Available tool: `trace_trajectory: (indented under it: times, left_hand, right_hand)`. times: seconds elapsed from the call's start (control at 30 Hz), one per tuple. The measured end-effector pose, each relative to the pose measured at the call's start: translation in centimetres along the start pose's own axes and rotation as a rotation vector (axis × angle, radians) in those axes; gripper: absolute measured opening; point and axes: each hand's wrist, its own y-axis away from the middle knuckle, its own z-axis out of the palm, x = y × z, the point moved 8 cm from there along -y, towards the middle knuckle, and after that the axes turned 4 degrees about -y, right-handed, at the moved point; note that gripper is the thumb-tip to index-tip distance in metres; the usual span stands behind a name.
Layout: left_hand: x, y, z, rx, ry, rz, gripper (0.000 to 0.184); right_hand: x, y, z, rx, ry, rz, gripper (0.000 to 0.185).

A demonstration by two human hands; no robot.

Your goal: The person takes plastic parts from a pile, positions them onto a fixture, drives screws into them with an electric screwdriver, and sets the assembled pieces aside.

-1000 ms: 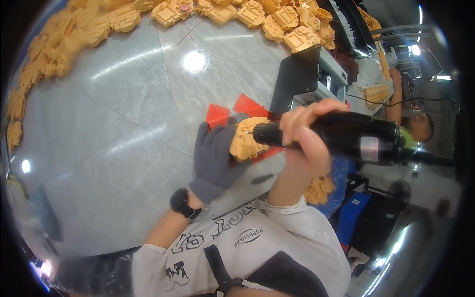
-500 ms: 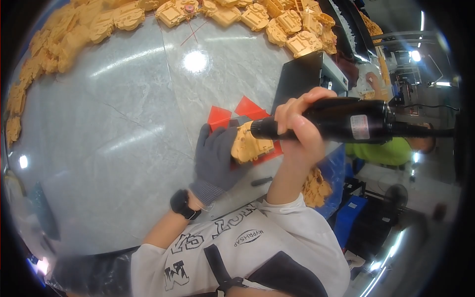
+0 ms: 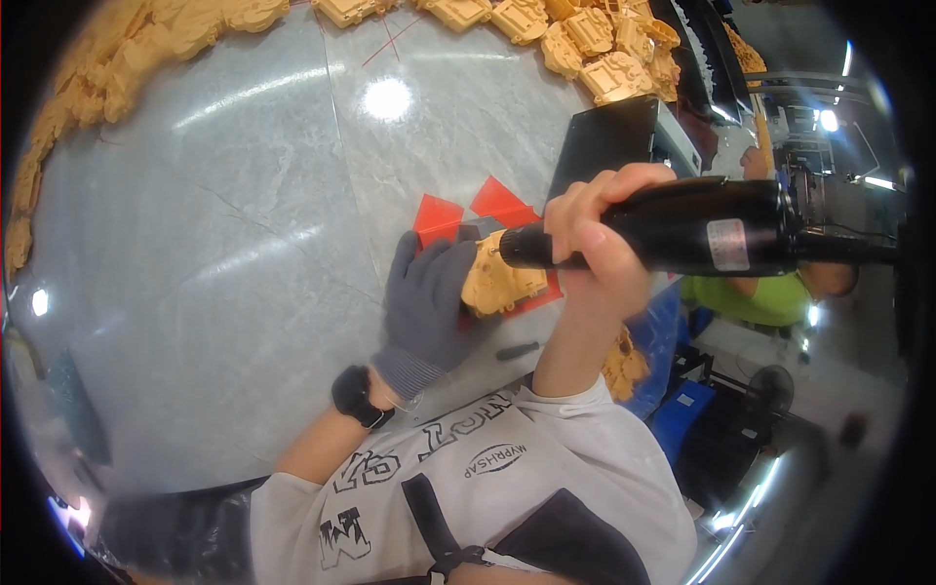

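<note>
Yellow casing (image 3: 507,283) is gripped by gloved left fingers (image 3: 444,268); right fingers (image 3: 568,207) clasp a power screwdriver (image 3: 682,229) over it, likely fastening; next probably calls for steady pressure.

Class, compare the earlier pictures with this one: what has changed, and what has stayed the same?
The black power driver has tilted: its rear end has swung toward the picture's top, the right hand still gripping it. More of the co-worker's green top shows. Nothing was picked up or let go. The gloved left hand stays at the yellow part, beside the red plates.
</note>
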Motion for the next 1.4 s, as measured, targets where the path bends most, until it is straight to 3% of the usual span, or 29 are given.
trace_trajectory:
  times: [0.27, 0.33, 0.47, 0.6, 0.7, 0.77, 0.87, 0.93, 1.0, 1.07, 1.17, 1.37, 1.4]
  left_hand:
    - [0.2, 0.0, -0.1, -0.011, -0.025, 0.007, 0.083]
    - [0.4, 0.1, -0.2, -0.022, -0.026, 0.006, 0.083]
    - [0.9, -0.5, -0.5, -0.056, 0.038, 0.031, 0.077]
    - [0.6, -0.3, -0.4, -0.071, 0.038, 0.055, 0.071]
    - [0.4, -0.5, -0.7, -0.047, 0.094, -0.028, 0.065]
    - [1.5, -1.4, -1.6, 0.022, -0.27, -0.05, 0.057]
    - [1.3, -2.6, -0.6, -0.069, -0.285, -0.1, 0.042]
    - [-0.8, -2.3, 0.4, -0.156, -0.071, -0.202, 0.035]
    - [0.5, -2.8, -0.5, -0.133, -0.01, -0.132, 0.034]
    - [3.9, -2.8, -4.0, 0.055, 0.161, 0.06, 0.036]
    - [4.3, -2.6, -6.6, 0.024, 0.18, 0.087, 0.037]
    - [2.0, -1.3, -10.4, 0.161, 0.275, 0.059, 0.031]
    - [1.1, -0.6, -12.1, 0.206, 0.457, -0.077, 0.034]
  right_hand:
    - [0.0, 0.6, 0.3, -0.035, -0.032, -0.044, 0.031]
    - [0.0, 0.8, -1.0, 0.1, -0.062, -0.021, 0.031]
    - [0.0, 0.7, -2.8, 0.028, -0.198, -0.048, 0.035]
    - [-1.6, 3.7, -6.6, 0.366, -0.374, -0.082, 0.039]
    - [-5.1, 6.9, -9.7, 0.415, -0.266, -0.247, 0.041]
    - [-6.7, 9.0, -11.7, 0.506, -0.18, -0.323, 0.042]
    - [-6.2, 11.4, -13.9, 0.701, -0.047, -0.32, 0.042]
    - [-4.7, 11.9, -14.1, 0.739, -0.021, -0.293, 0.04]
    - [-4.0, 11.6, -13.4, 0.701, 0.106, -0.295, 0.038]
    - [-3.1, 11.3, -12.8, 0.732, 0.067, -0.279, 0.037]
    - [-1.3, 10.7, -12.3, 0.674, 0.106, -0.24, 0.038]
    - [-1.1, 9.1, -11.2, 0.54, 0.147, -0.128, 0.047]
    - [-1.2, 8.8, -10.7, 0.506, 0.21, -0.114, 0.05]
